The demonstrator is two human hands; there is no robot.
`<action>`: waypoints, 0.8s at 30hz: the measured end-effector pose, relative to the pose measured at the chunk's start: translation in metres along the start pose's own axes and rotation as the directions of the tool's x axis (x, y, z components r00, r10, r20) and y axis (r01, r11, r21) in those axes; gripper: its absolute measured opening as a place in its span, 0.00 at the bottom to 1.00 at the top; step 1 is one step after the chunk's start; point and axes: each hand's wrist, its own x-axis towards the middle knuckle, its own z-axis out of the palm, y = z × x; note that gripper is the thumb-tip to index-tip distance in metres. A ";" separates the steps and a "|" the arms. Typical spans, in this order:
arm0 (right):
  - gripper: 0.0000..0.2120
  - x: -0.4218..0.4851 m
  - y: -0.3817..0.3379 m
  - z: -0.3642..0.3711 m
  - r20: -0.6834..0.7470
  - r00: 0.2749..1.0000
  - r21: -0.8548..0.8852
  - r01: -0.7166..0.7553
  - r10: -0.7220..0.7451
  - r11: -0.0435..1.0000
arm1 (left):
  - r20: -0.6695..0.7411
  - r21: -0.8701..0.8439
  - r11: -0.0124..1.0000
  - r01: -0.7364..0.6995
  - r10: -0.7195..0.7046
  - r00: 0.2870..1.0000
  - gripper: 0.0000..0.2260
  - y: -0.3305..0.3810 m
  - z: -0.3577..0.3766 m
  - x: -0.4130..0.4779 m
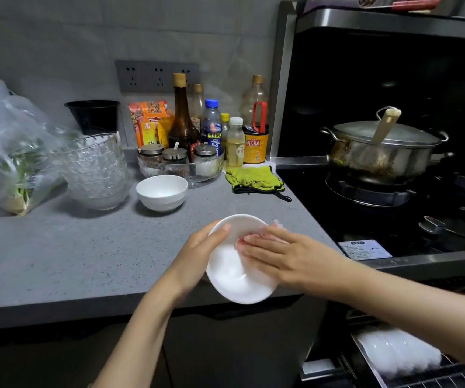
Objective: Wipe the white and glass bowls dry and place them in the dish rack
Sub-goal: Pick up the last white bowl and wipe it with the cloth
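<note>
My left hand [197, 254] grips a white bowl [235, 278] by its left rim, tilted toward me over the counter's front edge. My right hand [276, 254] lies with straight fingers inside the bowl, pressing a pale pink cloth [249, 238] against its inner wall. A second white bowl [162, 192] stands upright on the grey counter [71, 247]. To its left is a stack of several glass bowls [97, 170]. A dish rack [410, 368] with wire rungs and white dishes sits low at the bottom right.
Sauce bottles [182, 119] and a glass tray of spice jars [179, 163] line the back wall. A green cloth [255, 179] lies by the stove, where a steel pot [379, 151] stands. A plastic bag of greens [15, 161] is at the left.
</note>
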 end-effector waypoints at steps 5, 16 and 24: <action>0.32 -0.004 0.019 -0.008 0.098 0.995 -0.237 0.039 -0.016 0.971 | 0.153 0.065 0.992 0.111 -0.120 0.981 0.22 0.001 -0.003 0.008; 0.25 -0.006 0.006 -0.002 0.059 0.998 0.051 0.002 -0.005 0.999 | 0.059 0.013 0.984 0.177 -0.177 0.982 0.14 0.000 -0.004 0.000; 0.29 0.010 -0.046 -0.038 0.220 0.955 0.592 -0.292 0.199 0.751 | -0.102 -0.017 0.994 0.110 -0.111 0.989 0.13 -0.004 0.010 -0.006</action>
